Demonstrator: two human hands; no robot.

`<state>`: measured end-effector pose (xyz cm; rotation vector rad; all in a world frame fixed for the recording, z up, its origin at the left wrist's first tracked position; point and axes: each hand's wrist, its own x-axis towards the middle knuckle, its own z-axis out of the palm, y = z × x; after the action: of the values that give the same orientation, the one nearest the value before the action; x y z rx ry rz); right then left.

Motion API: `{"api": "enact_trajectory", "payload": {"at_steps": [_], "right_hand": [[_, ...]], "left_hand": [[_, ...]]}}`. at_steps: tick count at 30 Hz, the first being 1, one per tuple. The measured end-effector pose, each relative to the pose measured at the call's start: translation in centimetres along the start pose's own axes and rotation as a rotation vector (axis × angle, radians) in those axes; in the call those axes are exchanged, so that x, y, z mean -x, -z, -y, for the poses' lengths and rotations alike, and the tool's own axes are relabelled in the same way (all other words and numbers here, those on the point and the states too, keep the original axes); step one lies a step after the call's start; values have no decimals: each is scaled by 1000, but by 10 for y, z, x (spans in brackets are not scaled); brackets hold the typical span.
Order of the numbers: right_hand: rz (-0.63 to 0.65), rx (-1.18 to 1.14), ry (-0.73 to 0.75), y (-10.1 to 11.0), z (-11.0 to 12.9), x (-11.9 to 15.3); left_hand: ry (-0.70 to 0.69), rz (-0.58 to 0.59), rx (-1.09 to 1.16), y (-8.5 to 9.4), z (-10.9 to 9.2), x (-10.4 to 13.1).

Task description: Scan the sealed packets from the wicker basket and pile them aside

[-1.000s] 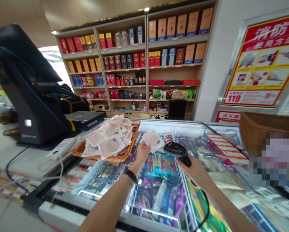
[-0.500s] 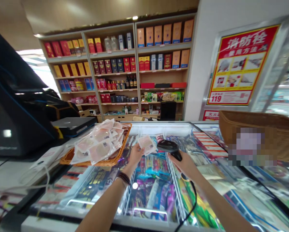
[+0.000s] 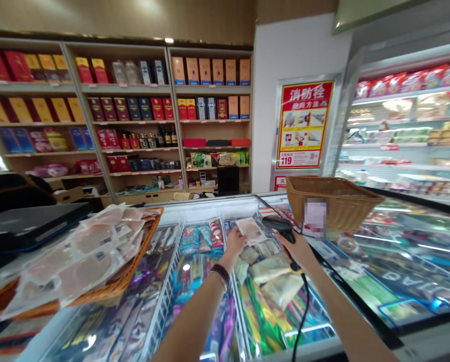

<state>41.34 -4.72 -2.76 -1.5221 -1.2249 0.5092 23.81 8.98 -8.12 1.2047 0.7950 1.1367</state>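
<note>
My left hand, with a beaded bracelet on its wrist, pinches the edge of a small clear packet with a pinkish-white content. To its right, my right hand is wrapped around the handle of a black barcode scanner, whose head points at the packet from close by, not touching it. A dark cable hangs from the scanner. Both hands are above the glass-topped freezer. At the left, an orange wicker tray holds a heap of similar flat packets.
Wrapped frozen goods lie in white wire baskets under the glass. A brown wicker basket stands on the freezer's right part. A black flat device sits at the left. Shelves of boxes and a refrigerated display are behind.
The view has swung to the right, bringing more of the refrigerated display in. Both hands, still holding packet and scanner, have moved right over the freezer, toward the brown basket.
</note>
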Motion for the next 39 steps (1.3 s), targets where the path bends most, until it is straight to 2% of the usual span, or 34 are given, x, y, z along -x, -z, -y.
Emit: {"api": "enact_trajectory", "payload": {"at_steps": [3, 6, 10, 14, 18, 22, 26, 29, 32, 34, 37, 39], "right_hand": [[-59, -66, -24, 5, -6, -4], [-42, -79, -13, 4, -1, -2], [-13, -55, 7, 2, 6, 3], [-20, -29, 14, 1, 3, 4], [-38, -32, 22, -3, 0, 0], [-28, 22, 61, -15, 8, -10], [15, 14, 121, -45, 35, -17], [65, -42, 127, -78, 63, -15], [141, -109, 183, -113, 88, -5], [197, -127, 223, -135, 101, 3], [282, -118, 279, -166, 113, 16], [354, -139, 294, -184, 116, 24]], "left_hand": [[0, 37, -5, -32, 8, -13], [-73, 29, -60, -42, 11, -19], [-228, -136, -209, -29, 10, -14], [-274, -155, -271, 2, 3, -1], [-324, -185, -401, 44, -24, 11], [-458, -231, -515, 104, -71, 25], [-596, -403, -753, 177, -129, 50], [-605, -540, -1003, 230, -171, 79], [-545, -646, -1246, 278, -203, 114], [-431, -680, -1390, 305, -215, 137], [-183, -624, -1574, 335, -220, 164], [-38, -585, -1644, 346, -217, 176]]}}
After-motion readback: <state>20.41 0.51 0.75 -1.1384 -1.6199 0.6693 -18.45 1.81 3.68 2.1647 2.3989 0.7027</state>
